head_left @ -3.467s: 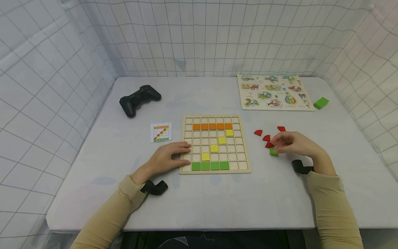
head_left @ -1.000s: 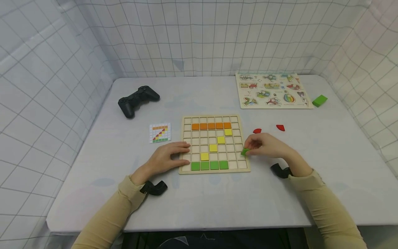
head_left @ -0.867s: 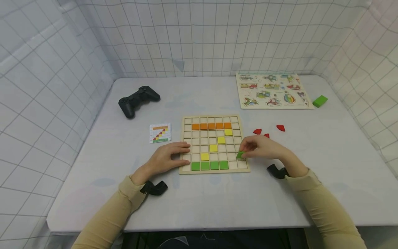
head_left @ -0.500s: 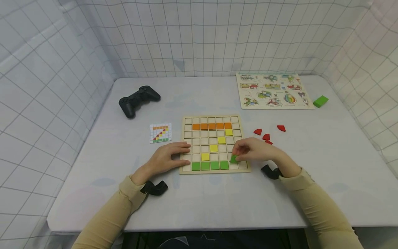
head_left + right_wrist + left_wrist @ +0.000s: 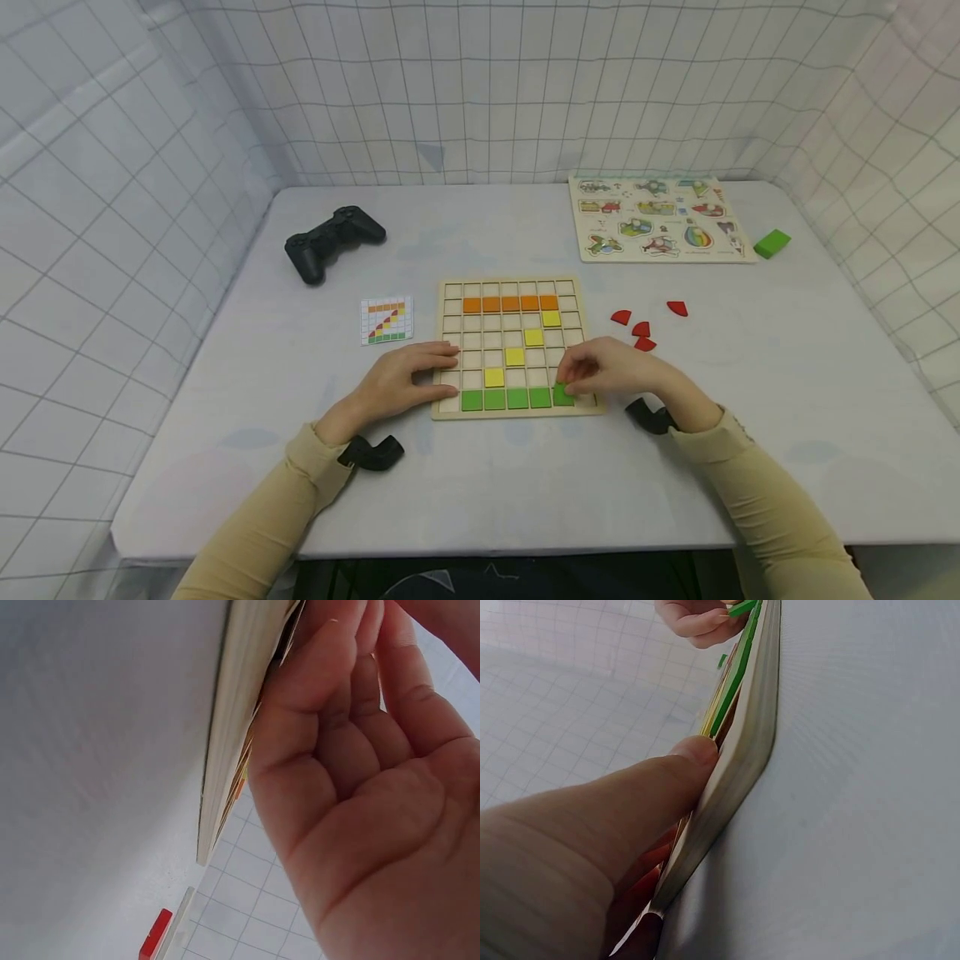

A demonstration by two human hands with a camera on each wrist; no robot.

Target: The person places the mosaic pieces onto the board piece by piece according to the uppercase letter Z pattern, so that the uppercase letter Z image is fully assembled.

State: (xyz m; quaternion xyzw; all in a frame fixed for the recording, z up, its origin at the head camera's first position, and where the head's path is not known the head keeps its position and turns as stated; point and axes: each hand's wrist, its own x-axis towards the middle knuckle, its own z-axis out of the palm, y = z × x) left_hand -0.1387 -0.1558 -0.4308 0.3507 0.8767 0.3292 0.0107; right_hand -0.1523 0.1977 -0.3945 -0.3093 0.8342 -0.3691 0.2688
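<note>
A wooden grid board (image 5: 517, 416) lies mid-table with a row of orange tiles (image 5: 510, 305), a diagonal of yellow tiles (image 5: 514, 357) and a bottom row of green tiles (image 5: 517, 399). My right hand (image 5: 611, 367) pinches a green square tile (image 5: 564, 395) at the right end of that green row. In the left wrist view this green tile (image 5: 742, 607) looks tilted; the right wrist view does not show it. My left hand (image 5: 397, 381) rests on the board's left edge, fingers extended, with the thumb (image 5: 697, 754) touching its top.
Red quarter-circle pieces (image 5: 642, 329) lie right of the board. A pattern card (image 5: 386, 321) sits to its left, with a black game controller (image 5: 335, 242) behind. A picture puzzle board (image 5: 660, 221) and a green block (image 5: 772, 243) are at the back right.
My right hand has picked up the green tile by the red pieces, carried it left over the board and lowered it at the bottom row. The left hand has stayed put.
</note>
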